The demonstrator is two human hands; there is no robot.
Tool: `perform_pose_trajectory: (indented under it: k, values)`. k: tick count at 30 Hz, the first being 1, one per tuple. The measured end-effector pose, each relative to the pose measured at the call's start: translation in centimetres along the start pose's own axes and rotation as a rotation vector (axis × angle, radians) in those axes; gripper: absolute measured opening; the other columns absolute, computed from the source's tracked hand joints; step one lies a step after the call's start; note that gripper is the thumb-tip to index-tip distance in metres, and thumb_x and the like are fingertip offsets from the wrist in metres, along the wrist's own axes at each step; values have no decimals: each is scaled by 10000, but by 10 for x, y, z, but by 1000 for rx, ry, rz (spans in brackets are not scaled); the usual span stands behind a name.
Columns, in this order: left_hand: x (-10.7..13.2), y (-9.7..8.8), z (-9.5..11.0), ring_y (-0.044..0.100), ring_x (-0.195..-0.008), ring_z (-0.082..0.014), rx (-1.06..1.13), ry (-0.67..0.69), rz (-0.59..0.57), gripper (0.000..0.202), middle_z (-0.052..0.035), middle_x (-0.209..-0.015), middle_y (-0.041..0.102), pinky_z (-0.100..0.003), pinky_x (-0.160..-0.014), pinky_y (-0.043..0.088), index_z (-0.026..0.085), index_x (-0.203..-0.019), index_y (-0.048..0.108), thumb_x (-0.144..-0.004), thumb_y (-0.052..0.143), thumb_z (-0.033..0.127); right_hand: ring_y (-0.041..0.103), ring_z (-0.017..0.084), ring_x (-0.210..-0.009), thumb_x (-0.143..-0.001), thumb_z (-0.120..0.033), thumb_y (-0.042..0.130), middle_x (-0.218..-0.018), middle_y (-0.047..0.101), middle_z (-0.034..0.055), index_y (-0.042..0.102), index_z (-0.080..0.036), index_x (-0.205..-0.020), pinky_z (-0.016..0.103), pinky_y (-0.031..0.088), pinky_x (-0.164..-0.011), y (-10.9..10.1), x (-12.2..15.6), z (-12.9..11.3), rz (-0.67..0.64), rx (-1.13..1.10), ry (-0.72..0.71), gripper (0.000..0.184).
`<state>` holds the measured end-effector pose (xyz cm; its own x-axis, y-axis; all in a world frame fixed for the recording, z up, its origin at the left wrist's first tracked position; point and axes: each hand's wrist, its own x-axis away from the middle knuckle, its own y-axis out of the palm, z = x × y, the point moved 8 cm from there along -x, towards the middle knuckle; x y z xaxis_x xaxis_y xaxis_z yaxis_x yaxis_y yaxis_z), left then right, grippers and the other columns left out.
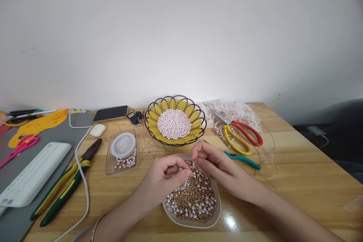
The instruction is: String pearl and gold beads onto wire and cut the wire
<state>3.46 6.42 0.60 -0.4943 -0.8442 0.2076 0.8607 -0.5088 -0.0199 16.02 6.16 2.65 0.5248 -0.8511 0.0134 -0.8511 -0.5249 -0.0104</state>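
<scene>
On a wooden bench [238, 204], a shallow dish [195, 226] sits before me, filled with gold beads [189, 197] and pearly beads [202, 208]. They look light, hard and slick, likely to roll from a loose hold; I judge each best taken across its round sides, with fingertips alone. Over the dish's far half, my left grip [168, 176] and right grip [217, 165] face each other just apart, thumb and forefinger drawn together in each; whatever is pinched there is too small for me to tell. Beyond, a woven yellow basket [197, 121] holds pale pink beads [174, 124], probably as smooth and easily spilled; a cupped scoop should suit those better.
</scene>
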Motion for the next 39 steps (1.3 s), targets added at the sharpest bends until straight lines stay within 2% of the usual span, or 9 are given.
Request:
perform_pose_trajectory:
  k: [6, 10, 15, 18, 23, 25, 29, 39]
  values:
    - [0, 2, -1, 324, -560, -97, -12, 3, -29, 276, 39, -612, 434, -239, -525, 226, 146, -732, 636, -808, 687, 407, 453, 142, -691, -1033, -426, 499, -779, 480, -20, 553, -183, -1033, 283, 390, -632, 5, 1, 3, -119, -7, 82, 248]
    - [1, 3, -6, 312, -559, -102, -49, -24, -38, 284, 47, -598, 399, -254, -530, 219, 141, -757, 664, -804, 677, 420, 415, 136, -675, -990, -381, 571, -774, 465, -24, 572, -186, -978, 270, 335, -600, 2, 1, -1, -122, 63, 78, 195]
    - [3, 6, -9, 307, -554, -101, -71, -41, -71, 287, 51, -596, 386, -260, -529, 206, 137, -763, 663, -807, 666, 421, 382, 118, -617, -990, -361, 584, -739, 467, -36, 615, -185, -989, 251, 285, -543, -1, 3, 3, -176, 119, 106, 178]
    - [3, 6, -6, 304, -552, -101, -106, -26, -73, 277, 49, -601, 384, -264, -528, 195, 140, -751, 660, -808, 661, 411, 408, 118, -622, -1001, -353, 571, -727, 485, -34, 641, -182, -950, 250, 309, -552, -4, 3, -1, -185, 185, 71, 192]
    - [3, 7, -4, 303, -549, -102, -149, -25, -71, 248, 50, -585, 392, -259, -522, 199, 141, -748, 675, -807, 663, 381, 512, 140, -731, -985, -263, 571, -789, 577, -8, 648, -186, -910, 268, 407, -663, -4, 3, -12, -168, 293, -13, 132]
    - [2, 7, -3, 305, -549, -100, -163, -9, -68, 236, 46, -596, 412, -255, -519, 202, 139, -752, 686, -808, 665, 367, 491, 130, -697, -971, -227, 565, -777, 554, -16, 632, -187, -906, 257, 394, -629, -3, 4, -10, -178, 283, 7, 102]
    - [3, 7, -2, 296, -545, -98, -186, 16, -72, 216, 44, -599, 424, -255, -517, 199, 138, -758, 700, -816, 661, 343, 385, 105, -591, -974, -219, 543, -716, 464, -46, 603, -190, -915, 231, 292, -517, 0, 6, -4, -192, 227, 64, 90]
    - [4, 8, 0, 307, -543, -101, -189, 28, -77, 206, 45, -594, 416, -258, -519, 208, 138, -767, 705, -829, 657, 329, 317, 104, -570, -996, -260, 553, -659, 389, -68, 580, -189, -878, 240, 236, -500, 1, 8, -4, -208, 181, 73, 141]
